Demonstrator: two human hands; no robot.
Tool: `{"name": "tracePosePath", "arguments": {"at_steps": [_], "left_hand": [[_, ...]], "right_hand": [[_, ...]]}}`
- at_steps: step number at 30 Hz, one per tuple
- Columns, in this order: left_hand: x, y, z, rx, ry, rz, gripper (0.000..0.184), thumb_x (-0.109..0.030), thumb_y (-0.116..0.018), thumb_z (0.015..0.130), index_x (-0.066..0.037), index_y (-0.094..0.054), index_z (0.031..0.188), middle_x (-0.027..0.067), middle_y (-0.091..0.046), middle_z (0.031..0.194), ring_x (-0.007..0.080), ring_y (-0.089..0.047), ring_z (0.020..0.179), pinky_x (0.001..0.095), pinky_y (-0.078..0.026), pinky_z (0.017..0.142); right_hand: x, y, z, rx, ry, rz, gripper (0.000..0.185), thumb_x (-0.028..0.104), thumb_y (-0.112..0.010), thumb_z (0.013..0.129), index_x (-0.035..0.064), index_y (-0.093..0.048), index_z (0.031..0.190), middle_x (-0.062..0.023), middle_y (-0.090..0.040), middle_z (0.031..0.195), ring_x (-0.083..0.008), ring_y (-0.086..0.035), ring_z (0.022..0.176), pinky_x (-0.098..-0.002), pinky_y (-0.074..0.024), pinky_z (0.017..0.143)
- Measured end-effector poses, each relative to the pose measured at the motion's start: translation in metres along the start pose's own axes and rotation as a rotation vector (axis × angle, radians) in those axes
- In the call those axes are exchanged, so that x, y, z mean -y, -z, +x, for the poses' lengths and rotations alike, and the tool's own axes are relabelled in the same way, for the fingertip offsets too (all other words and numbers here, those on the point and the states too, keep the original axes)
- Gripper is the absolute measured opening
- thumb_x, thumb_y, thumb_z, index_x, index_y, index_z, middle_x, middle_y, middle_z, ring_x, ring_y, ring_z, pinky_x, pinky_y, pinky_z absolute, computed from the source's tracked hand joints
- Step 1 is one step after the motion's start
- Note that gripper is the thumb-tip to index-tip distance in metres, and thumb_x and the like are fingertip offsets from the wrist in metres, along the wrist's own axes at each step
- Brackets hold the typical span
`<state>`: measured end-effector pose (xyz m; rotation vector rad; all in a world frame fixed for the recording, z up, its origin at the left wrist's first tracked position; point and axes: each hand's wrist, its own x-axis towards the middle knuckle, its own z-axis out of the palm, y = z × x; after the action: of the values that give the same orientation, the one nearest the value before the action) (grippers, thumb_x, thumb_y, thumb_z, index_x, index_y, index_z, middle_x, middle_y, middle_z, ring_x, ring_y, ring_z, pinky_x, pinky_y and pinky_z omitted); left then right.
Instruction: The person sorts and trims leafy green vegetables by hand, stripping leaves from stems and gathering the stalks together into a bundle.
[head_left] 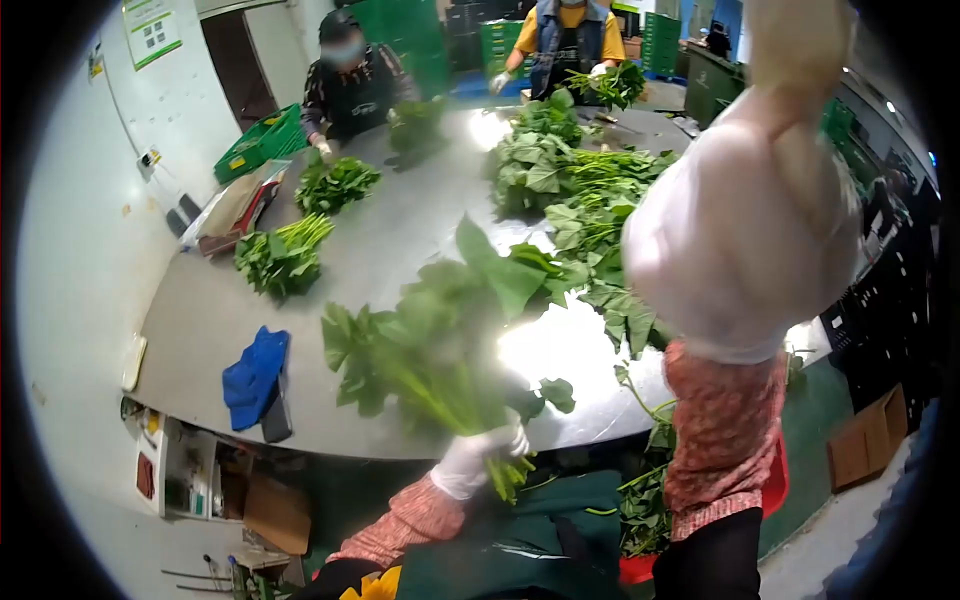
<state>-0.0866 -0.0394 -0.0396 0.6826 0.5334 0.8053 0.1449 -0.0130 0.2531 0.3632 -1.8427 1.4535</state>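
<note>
My left hand (482, 458), in a white glove, is wrapped round the stems of a bunch of leafy greens (430, 360). The leaves fan out over the near side of the metal table, and the cut stem ends poke out below my fist. Raised close to the camera, my right hand (745, 225) is also gloved, large and blurred. Its fingers reach up to the top edge of the view, and whether they hold anything does not show. Behind it lies a large pile of leafy greens (590, 190) on the table.
Two tied-looking bunches (285, 255) lie at the table's left, near a blue cloth (255, 375). A green crate (258, 142) stands beyond them. Two people (350, 85) work across the metal table (415, 240); one holds greens. A red container (775, 480) with greens is below right.
</note>
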Motion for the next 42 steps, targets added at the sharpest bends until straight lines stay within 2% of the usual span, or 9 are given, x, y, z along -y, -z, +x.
{"name": "tracePosePath", "arguments": {"at_steps": [2,3,4,7,10,11,18,22,42], "left_hand": [[0.006,0.007,0.004,0.082,-0.009,-0.017,0.013,-0.004,-0.067,0.080,0.000,-0.058,0.090,0.0063,-0.055,0.072,0.0190,-0.054,0.066,0.0308,-0.047,0.064],[0.004,0.005,0.002,0.073,-0.018,-0.006,0.010,-0.008,-0.068,0.084,-0.002,-0.060,0.084,0.0054,-0.056,0.068,0.0170,-0.056,0.066,0.0326,-0.049,0.070],[0.001,0.002,-0.001,0.043,-0.024,0.000,0.010,-0.007,-0.068,0.084,-0.002,-0.060,0.083,0.0053,-0.056,0.068,0.0169,-0.056,0.066,0.0327,-0.049,0.070],[-0.007,-0.003,-0.007,-0.039,-0.089,0.048,0.010,-0.006,-0.068,0.084,-0.002,-0.060,0.087,0.0050,-0.056,0.071,0.0174,-0.056,0.066,0.0332,-0.049,0.070],[-0.001,0.006,-0.009,-0.096,-0.046,-0.073,0.012,-0.006,-0.067,0.085,-0.001,-0.059,0.093,0.0048,-0.056,0.072,0.0180,-0.056,0.066,0.0339,-0.049,0.071],[-0.003,0.016,-0.006,0.021,-0.028,-0.046,0.014,-0.007,-0.067,0.086,-0.001,-0.059,0.096,0.0045,-0.056,0.073,0.0182,-0.056,0.066,0.0347,-0.049,0.072],[0.004,0.034,-0.004,0.084,-0.045,-0.076,0.014,-0.008,-0.067,0.086,-0.001,-0.059,0.096,0.0048,-0.056,0.073,0.0189,-0.056,0.067,0.0358,-0.049,0.072],[-0.001,0.030,-0.008,0.005,-0.033,-0.061,0.017,-0.008,-0.067,0.087,-0.001,-0.058,0.099,0.0052,-0.056,0.073,0.0188,-0.056,0.067,0.0360,-0.050,0.073],[-0.005,0.044,0.001,0.031,-0.064,-0.101,0.015,-0.010,-0.068,0.087,-0.001,-0.060,0.096,0.0048,-0.058,0.075,0.0177,-0.056,0.066,0.0336,-0.049,0.071]], "right_hand": [[-0.006,0.002,0.008,0.112,-0.051,0.062,0.026,0.015,-0.044,0.102,0.0103,-0.047,0.077,-0.0035,-0.052,0.061,-0.0159,-0.041,0.043,-0.0308,-0.0375,0.042],[-0.011,0.004,0.013,0.172,-0.073,0.104,0.028,0.016,-0.044,0.102,0.0098,-0.045,0.075,-0.0041,-0.051,0.062,-0.0173,-0.040,0.045,-0.0317,-0.0371,0.044],[-0.018,0.005,0.016,0.208,-0.091,0.139,0.028,0.015,-0.045,0.102,0.0098,-0.045,0.075,-0.0040,-0.051,0.063,-0.0173,-0.040,0.045,-0.0317,-0.0373,0.044],[-0.019,-0.002,0.019,0.170,-0.078,0.141,0.027,0.015,-0.045,0.101,0.0097,-0.046,0.074,-0.0040,-0.052,0.063,-0.0172,-0.041,0.046,-0.0316,-0.0379,0.045],[-0.016,-0.001,0.021,0.103,-0.033,0.116,0.026,0.014,-0.046,0.100,0.0096,-0.046,0.074,-0.0040,-0.052,0.063,-0.0172,-0.042,0.047,-0.0314,-0.0385,0.045],[-0.016,0.000,0.022,0.090,-0.017,0.101,0.026,0.013,-0.046,0.100,0.0096,-0.046,0.074,-0.0039,-0.052,0.063,-0.0172,-0.042,0.047,-0.0314,-0.0387,0.046],[-0.020,0.002,0.022,0.030,0.018,0.079,0.024,0.012,-0.048,0.098,0.0094,-0.047,0.074,-0.0039,-0.053,0.064,-0.0171,-0.044,0.049,-0.0311,-0.0402,0.048],[-0.030,-0.004,0.023,0.006,0.021,0.109,0.023,0.010,-0.049,0.097,0.0092,-0.048,0.074,-0.0038,-0.053,0.065,-0.0170,-0.045,0.050,-0.0310,-0.0410,0.049],[-0.104,-0.020,0.026,-0.178,0.000,0.370,0.018,0.005,-0.055,0.091,0.0086,-0.051,0.074,-0.0035,-0.056,0.068,-0.0168,-0.051,0.057,-0.0302,-0.0450,0.054]]}}
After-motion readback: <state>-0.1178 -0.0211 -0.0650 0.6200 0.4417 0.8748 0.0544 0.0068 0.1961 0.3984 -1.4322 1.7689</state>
